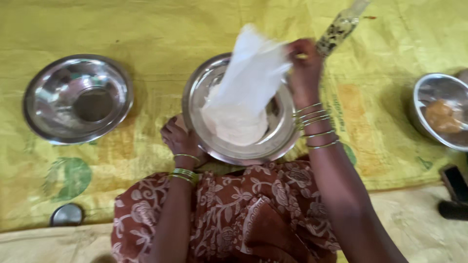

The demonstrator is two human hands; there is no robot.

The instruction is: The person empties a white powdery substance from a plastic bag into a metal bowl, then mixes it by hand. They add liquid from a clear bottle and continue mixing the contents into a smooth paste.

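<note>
We see a thin white plastic bag (253, 73) tipped mouth-down over a shallow round steel bowl (195, 92), a mound of pale flour (239, 127) heaped beneath its opening at the middle of the bowl. The bag's long axis runs on a slant, from the upper right, where it is held, down to the lower left, where it meets the flour. Our right hand (304, 68) has its fingers closed tight on the bag's upper corner, so the bag hangs below and to the left of those fingers; it is the hand in contact with the bag, gold bangles stacked on its wrist. Our left hand (179, 139) rests at the bowl's near left rim, fingers curled against the metal and holding nothing else that we can make out. The bowl sits on a yellow woven plastic mat (146, 34), just in front of a lap in rust-brown floral cloth (234, 209). Well apart to the left stands a second, unfilled steel bowl (78, 97); at the right edge a third steel bowl holds a brown lump (442, 116). A clear packet of dark and pale grains (339, 30) lies beyond the right hand, and a small round metal lid (67, 215) sits at the mat's lower left.
</note>
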